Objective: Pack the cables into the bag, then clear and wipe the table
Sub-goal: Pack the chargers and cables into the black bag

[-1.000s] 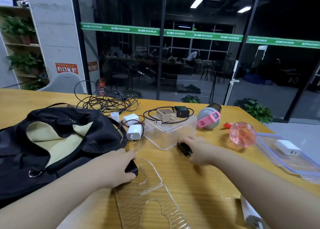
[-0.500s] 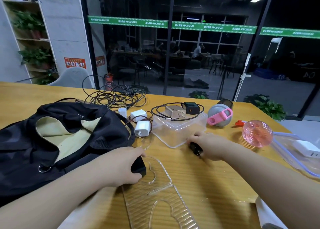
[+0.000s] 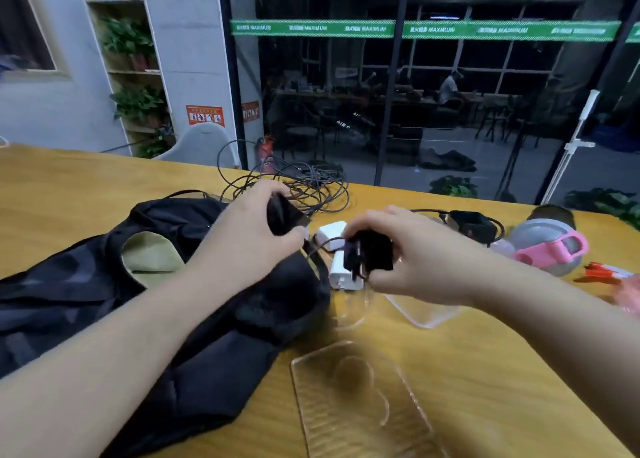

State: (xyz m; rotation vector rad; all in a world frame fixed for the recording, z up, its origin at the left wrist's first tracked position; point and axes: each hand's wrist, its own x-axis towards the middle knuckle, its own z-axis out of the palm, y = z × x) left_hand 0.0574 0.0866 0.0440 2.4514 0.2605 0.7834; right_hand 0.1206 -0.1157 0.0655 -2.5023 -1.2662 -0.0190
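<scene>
A black bag (image 3: 86, 284) with a pale lining lies open on the left of the wooden table (image 3: 467, 371). My left hand (image 3: 249, 235) grips a black charger block (image 3: 284, 215) above the bag's right edge. My right hand (image 3: 408, 256) holds a black plug adapter (image 3: 369, 253) just right of it, above two white chargers (image 3: 341, 274). A tangle of black cables (image 3: 304, 187) lies behind the hands.
A clear ribbed tray (image 3: 363, 405) lies near the front edge. A clear plastic box (image 3: 422, 310) carries a black charger with its cable (image 3: 474, 223). A grey bottle with a pink strap (image 3: 550, 246) and an orange item (image 3: 599, 270) sit at right.
Both hands have lifted their black chargers off the table and brought them up and together near the bag's right edge. The camera view has swung left.
</scene>
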